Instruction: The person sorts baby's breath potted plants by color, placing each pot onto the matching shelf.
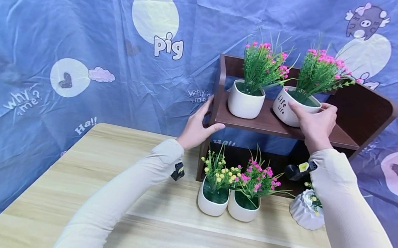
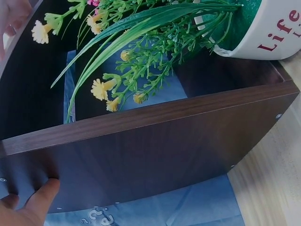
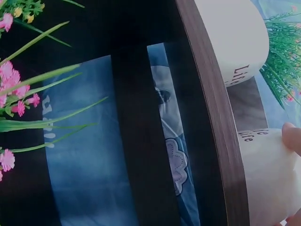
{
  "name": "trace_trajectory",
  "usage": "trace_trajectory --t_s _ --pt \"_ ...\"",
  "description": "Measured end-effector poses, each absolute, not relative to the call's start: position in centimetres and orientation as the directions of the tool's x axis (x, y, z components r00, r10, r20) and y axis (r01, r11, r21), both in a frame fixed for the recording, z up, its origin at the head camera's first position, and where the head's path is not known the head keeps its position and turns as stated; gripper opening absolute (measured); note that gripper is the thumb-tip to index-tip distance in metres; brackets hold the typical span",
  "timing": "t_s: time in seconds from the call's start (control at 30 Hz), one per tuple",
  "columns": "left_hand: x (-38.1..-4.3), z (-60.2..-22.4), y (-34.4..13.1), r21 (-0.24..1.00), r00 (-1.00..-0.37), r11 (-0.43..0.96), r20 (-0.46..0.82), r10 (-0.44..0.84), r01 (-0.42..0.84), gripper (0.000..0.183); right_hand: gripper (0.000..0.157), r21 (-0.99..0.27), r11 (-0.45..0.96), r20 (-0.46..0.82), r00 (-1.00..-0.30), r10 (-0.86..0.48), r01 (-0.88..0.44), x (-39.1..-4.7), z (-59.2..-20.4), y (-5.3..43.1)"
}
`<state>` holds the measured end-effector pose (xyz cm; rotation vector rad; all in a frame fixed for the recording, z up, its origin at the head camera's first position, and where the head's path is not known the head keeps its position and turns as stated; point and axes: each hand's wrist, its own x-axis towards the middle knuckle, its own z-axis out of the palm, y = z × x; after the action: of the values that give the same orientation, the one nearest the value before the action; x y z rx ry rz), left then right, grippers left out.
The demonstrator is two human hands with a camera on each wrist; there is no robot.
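Holding the right pot (image 1: 283, 109) between thumb and fingers, the right hand (image 1: 316, 122) was at the upper board (image 1: 342, 136) of the shelf (image 1: 274, 130), near its front edge. The left hand (image 1: 196, 128), fingers extended, touched the shelf's side. Just beside stood the left pot (image 1: 245, 105), plain in the head view but lettered "Life" in the right wrist view. Both were smooth, white and rounded, the shelf dark and wood-grained. Board showed between the right hand and the right wall (image 1: 371, 112). Two lower pots (image 1: 212, 207) stood on the worktop (image 1: 157, 239).
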<state>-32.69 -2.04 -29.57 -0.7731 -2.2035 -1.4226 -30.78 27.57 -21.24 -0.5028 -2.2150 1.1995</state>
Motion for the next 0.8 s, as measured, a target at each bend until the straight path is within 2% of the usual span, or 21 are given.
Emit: trace_trajectory --t_s 0.37,0.8 --pt "-32.7 -29.6 -2.0 0.690 -0.762 0.325 0.606 0.228 0.647 0.091 0.101 -0.832 0.552 0.325 -0.760 0.563 0.052 -31.3 -21.7 26.8" --pt "-32.7 -29.7 -1.9 0.686 -0.756 0.319 0.616 0.223 0.654 0.091 0.092 -0.771 0.636 0.378 -0.825 0.419 -0.031 -29.8 -22.4 27.0"
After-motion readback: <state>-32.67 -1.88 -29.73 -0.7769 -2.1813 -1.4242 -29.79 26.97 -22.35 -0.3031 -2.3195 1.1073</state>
